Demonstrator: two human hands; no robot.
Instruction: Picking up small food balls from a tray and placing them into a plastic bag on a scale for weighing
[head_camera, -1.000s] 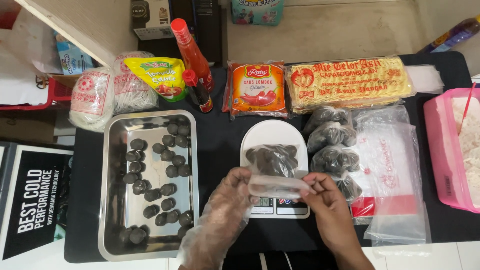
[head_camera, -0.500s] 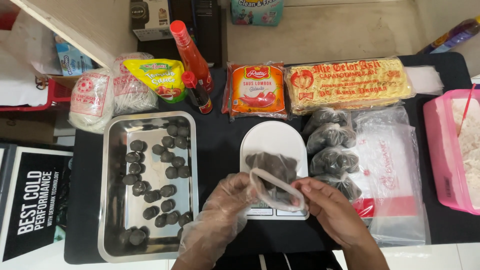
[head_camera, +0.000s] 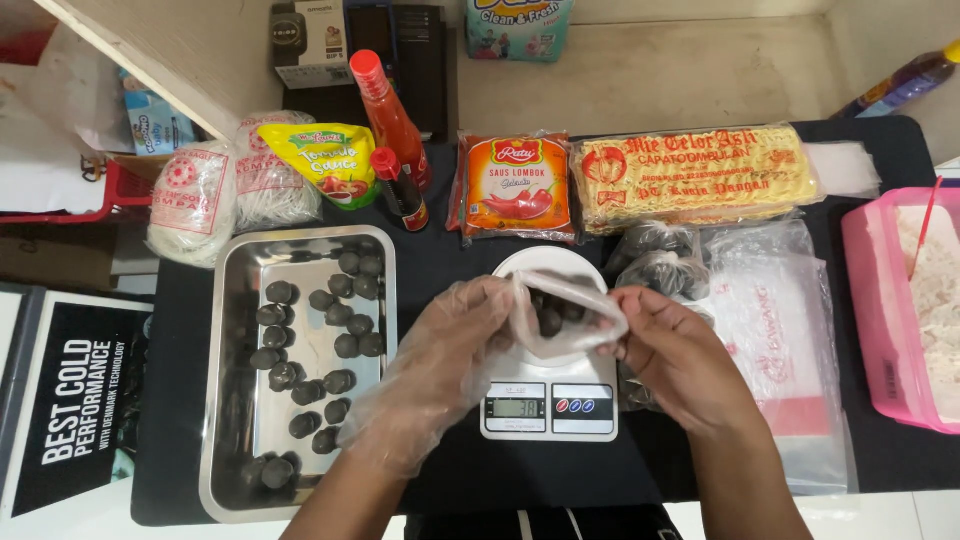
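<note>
Fingers (head_camera: 500, 305) of the gloved left hand (head_camera: 440, 360) and of the bare right hand (head_camera: 680, 350) pinch the mouth of a clear bag (head_camera: 565, 315), one hand on each side, both closed on the plastic. The bag is lifted just above the white scale (head_camera: 548, 400), with dark balls (head_camera: 550, 318) sagging in its bottom between the two hands. To do this well, I judge the grip should stay high on the rim, with the weight hanging straight under the fingers, so the thin film neither tears nor tips its load over the scale. Set against the fingers, the bag's rim runs from the left fingertips across to the right thumb, and its belly hangs below and slightly behind them, toward the far edge of the platform. Left of the hands lies the steel tray (head_camera: 225, 400) with loose balls; right of them lie filled bags (head_camera: 660, 262), partly hidden by the right hand, then a stack of flat plastic bags (head_camera: 780, 340).
</note>
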